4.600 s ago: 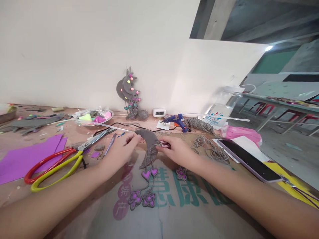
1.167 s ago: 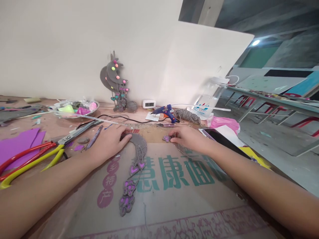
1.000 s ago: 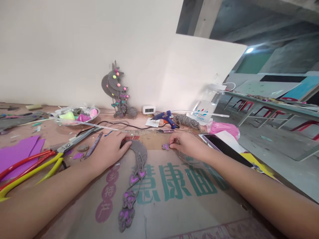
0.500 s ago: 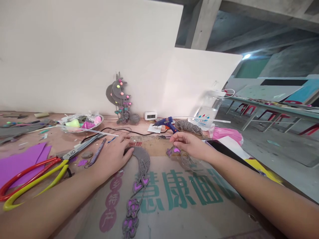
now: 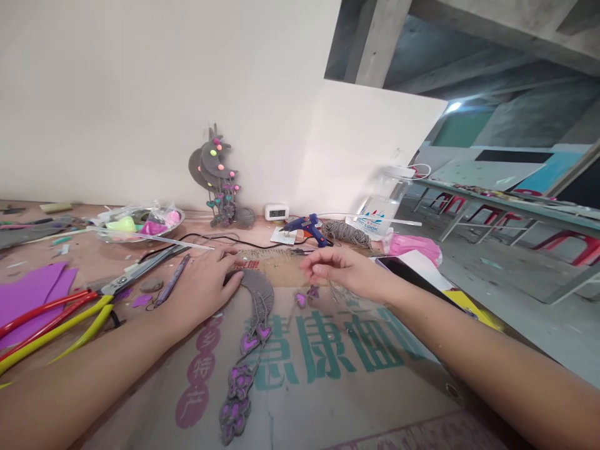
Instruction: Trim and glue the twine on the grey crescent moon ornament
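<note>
My left hand [image 5: 206, 284] lies nearly flat, fingers stretched forward. Its thumb rests by the upper end of a grey yarn-covered crescent [image 5: 261, 294]. From that crescent, grey strings run down to purple hearts [image 5: 250, 340] and a cluster of purple-and-grey shapes [image 5: 235, 406]. My right hand [image 5: 344, 272] hovers to the right with thumb and fingers curled together; whatever is between the fingertips is too small to make out. Just below them are a small purple heart [image 5: 300, 300] and a star-like piece [image 5: 312, 291]. A thin loop of string [image 5: 344, 303] lies beneath the hand.
Red-and-yellow-handled scissors [image 5: 105, 290], a purple pen [image 5: 173, 279] and purple sheets [image 5: 35, 297] lie left. Behind are a foil dish [image 5: 105, 234], a finished crescent hanging [image 5: 210, 162], a clock [image 5: 276, 212], a blue glue gun [image 5: 307, 226], grey yarn [image 5: 347, 234] and a plastic jug [image 5: 382, 203].
The view has shifted slightly. My right hand has moved a little left, and the small heart now lies lower and left of the star-like piece. My left hand stays by the crescent.
</note>
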Action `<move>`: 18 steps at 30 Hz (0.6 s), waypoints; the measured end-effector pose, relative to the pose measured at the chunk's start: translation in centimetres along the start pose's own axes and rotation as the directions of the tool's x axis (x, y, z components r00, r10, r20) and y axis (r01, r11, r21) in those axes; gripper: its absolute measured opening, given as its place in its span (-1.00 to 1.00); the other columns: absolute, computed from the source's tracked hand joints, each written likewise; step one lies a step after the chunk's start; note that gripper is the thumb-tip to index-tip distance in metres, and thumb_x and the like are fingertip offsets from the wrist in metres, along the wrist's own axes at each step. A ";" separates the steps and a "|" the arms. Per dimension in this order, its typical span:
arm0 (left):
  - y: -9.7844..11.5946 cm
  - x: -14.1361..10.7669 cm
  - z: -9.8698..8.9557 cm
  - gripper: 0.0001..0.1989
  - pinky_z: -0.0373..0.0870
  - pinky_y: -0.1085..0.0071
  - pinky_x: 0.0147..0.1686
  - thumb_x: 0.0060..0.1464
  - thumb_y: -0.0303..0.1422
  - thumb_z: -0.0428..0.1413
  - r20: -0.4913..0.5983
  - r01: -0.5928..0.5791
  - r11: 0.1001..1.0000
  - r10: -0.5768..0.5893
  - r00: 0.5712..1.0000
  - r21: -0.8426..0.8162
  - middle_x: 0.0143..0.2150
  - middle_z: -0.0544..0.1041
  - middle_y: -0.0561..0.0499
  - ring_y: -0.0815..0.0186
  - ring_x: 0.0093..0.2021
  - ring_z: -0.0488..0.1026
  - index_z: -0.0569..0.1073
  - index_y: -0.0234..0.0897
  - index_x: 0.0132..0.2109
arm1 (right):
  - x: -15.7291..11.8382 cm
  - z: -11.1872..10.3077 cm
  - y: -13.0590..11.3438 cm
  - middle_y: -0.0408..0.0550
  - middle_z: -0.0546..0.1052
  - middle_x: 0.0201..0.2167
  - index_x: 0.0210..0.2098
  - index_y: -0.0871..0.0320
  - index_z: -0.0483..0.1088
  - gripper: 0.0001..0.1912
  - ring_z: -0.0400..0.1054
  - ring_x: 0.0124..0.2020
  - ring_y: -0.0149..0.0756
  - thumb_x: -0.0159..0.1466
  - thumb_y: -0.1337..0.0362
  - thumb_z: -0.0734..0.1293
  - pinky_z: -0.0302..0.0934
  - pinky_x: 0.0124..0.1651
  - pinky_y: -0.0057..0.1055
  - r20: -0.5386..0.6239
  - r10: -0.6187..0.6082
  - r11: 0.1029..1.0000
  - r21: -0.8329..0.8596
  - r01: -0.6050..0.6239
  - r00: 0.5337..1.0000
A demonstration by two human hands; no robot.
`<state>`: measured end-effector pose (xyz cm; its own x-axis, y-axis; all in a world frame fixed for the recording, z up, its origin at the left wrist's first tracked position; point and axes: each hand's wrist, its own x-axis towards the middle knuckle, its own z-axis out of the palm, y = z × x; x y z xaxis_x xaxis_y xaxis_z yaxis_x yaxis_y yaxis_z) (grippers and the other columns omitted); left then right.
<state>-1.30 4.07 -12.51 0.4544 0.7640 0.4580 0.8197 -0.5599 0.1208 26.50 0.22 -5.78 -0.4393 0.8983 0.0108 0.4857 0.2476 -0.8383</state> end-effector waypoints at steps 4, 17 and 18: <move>-0.1 0.0 0.1 -0.74 0.22 0.11 0.05 0.14 -0.27 -0.06 0.010 0.000 1.000 0.000 1.000 0.013 0.05 0.38 -0.11 0.07 0.05 0.32 0.45 -0.22 -0.12 | 0.0 -0.1 0.3 -0.05 0.46 -0.23 -0.20 0.16 0.38 -0.79 0.35 -0.23 -0.30 0.21 0.21 0.26 0.22 -0.19 -0.35 -0.145 -0.067 0.980 -0.196 0.038 0.987; 0.1 0.0 -0.2 -0.76 0.22 0.12 0.07 0.13 -0.30 -0.04 -0.038 -0.036 0.999 0.037 0.999 0.024 0.05 0.39 -0.10 0.08 0.08 0.29 0.45 -0.21 -0.12 | -0.8 1.8 0.3 -0.05 0.38 -0.10 -0.15 0.05 0.45 -0.80 0.28 -0.10 -0.28 0.23 0.27 0.29 0.15 -0.05 -0.37 0.251 -0.179 0.836 -0.471 0.281 0.951; 0.2 0.0 -0.2 -0.76 0.22 0.12 0.07 0.13 -0.31 -0.04 -0.040 -0.036 0.999 0.036 0.999 0.018 0.04 0.39 -0.10 0.08 0.07 0.30 0.45 -0.21 -0.12 | -0.6 2.0 0.6 -0.05 0.39 -0.13 -0.22 0.08 0.45 -0.85 0.29 -0.13 -0.29 0.22 0.26 0.30 0.16 -0.08 -0.38 0.233 -0.175 0.835 -0.479 0.269 0.957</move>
<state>-1.24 3.93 -12.26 0.4697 0.7297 0.4969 0.8092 -0.5809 0.0883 25.53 -0.91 -7.41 -0.6813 0.7314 0.0295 0.6496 0.6228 -0.4361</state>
